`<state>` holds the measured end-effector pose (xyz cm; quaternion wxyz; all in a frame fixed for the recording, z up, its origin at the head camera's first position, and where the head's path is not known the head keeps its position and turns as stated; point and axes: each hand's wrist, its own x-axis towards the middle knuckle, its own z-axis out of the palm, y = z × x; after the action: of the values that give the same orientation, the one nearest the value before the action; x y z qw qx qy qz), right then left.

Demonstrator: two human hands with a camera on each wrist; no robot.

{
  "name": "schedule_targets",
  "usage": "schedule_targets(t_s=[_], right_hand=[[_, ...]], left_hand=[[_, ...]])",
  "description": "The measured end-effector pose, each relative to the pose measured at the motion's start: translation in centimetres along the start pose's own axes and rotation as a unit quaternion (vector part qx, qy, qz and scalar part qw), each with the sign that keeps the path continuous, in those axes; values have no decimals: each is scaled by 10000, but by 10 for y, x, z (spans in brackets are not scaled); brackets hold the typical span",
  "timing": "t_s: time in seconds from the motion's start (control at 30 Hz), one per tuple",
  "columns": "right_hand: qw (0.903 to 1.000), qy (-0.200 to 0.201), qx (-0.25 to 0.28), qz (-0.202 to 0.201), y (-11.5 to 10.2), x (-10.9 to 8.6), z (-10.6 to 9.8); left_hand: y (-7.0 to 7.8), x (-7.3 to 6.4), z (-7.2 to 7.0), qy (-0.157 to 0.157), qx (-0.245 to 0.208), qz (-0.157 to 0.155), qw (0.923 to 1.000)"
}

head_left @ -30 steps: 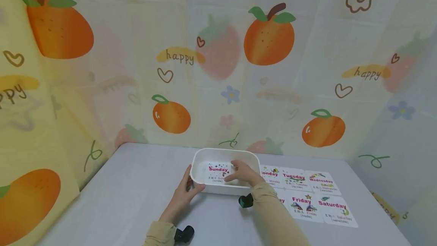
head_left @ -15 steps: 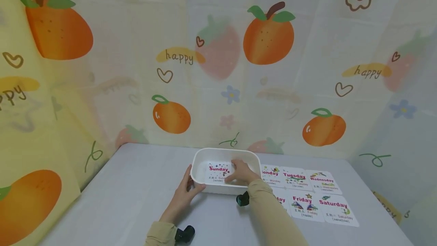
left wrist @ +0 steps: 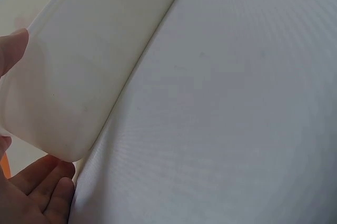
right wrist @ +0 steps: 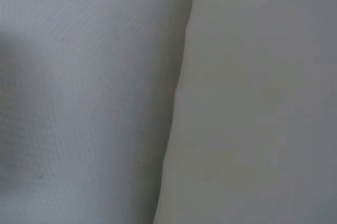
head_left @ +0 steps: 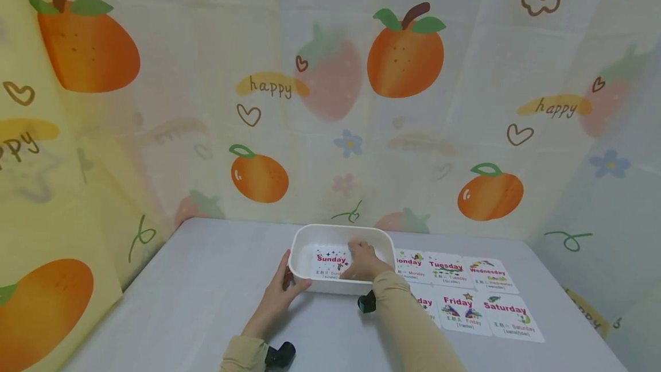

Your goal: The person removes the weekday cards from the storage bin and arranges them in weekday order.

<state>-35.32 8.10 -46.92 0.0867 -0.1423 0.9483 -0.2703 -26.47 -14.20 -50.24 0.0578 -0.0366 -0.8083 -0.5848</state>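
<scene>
In the head view, my left hand (head_left: 276, 291) grips the left end of a white plastic box (head_left: 335, 287), thumb at the front rim and fingers round the side. The left wrist view has these fingers (left wrist: 39, 184) at the box's lower corner. Inside the box lies a white card printed "Sunday" (head_left: 330, 259). My right hand (head_left: 364, 262) reaches into the box, its thumb and fingers spread across the card's right part and curled on its edges. The hand's underside hides the card's right end. Only the box's wall (right wrist: 253, 103) and cloth fill the right wrist view.
Right of the box, several day cards lie in two rows, among them Tuesday (head_left: 446, 268), Wednesday (head_left: 488, 274), Friday (head_left: 462, 312) and Saturday (head_left: 508, 317). The right forearm partly covers the front row. A fruit-printed curtain (head_left: 320, 177) hangs behind the white table (head_left: 196, 303).
My right hand has settled lower in the box, its thumb and fingers closing in on the Sunday card, which has shifted slightly toward me. The left hand keeps its place on the box.
</scene>
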Motion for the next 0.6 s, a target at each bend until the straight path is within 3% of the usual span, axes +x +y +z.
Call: schedule_targets(t_s=[0.23, 0.6], right_hand=[[9995, -194, -247, 48, -5, -5, -2], [9999, 48, -122, -7, -10, -10, -3]], left_hand=[[1, 0, 1, 30, 85, -41, 10000], [1, -1, 1, 56, 91, -73, 9999]])
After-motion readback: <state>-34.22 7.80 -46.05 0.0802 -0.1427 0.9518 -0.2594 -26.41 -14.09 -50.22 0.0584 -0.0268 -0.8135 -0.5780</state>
